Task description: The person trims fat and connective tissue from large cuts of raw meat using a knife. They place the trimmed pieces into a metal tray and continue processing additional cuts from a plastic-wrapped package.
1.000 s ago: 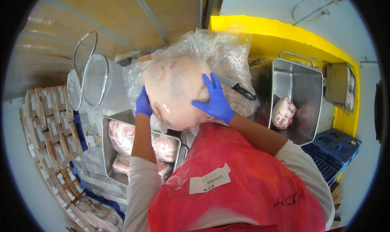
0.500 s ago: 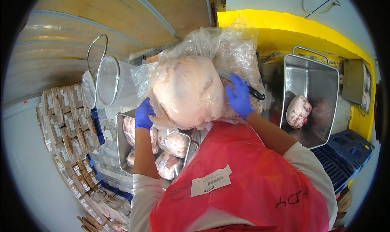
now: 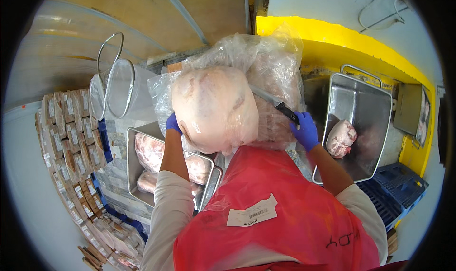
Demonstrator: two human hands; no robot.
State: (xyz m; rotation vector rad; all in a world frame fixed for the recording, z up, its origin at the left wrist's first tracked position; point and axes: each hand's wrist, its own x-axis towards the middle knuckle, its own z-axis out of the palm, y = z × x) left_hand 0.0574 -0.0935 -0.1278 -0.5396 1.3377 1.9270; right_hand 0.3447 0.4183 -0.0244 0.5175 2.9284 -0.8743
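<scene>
A large, rounded, pale piece of meat (image 3: 213, 109) lies in front of me, with clear plastic film (image 3: 228, 52) bunched behind it. My left hand (image 3: 173, 123), in a blue glove, presses against the meat's lower left side; its fingers are mostly hidden there. At the right, my blue-gloved right hand (image 3: 306, 131) is closed on the end of the black handle of a knife (image 3: 286, 112). The blade points up and left toward the meat, over more plastic-wrapped meat (image 3: 273, 124).
Left of me, a metal tub (image 3: 134, 176) holds several bagged meat pieces. Another deep metal tub (image 3: 349, 76) at the right holds one meat piece (image 3: 341, 139). A metal-hooped clear bag holder (image 3: 118, 88), stacked boxes (image 3: 71, 128) and a blue pallet (image 3: 399, 185) stand around.
My right hand has moved right and down from the meat's edge onto the knife handle, and more of the blade shows. My left hand has slid further behind the meat's left side.
</scene>
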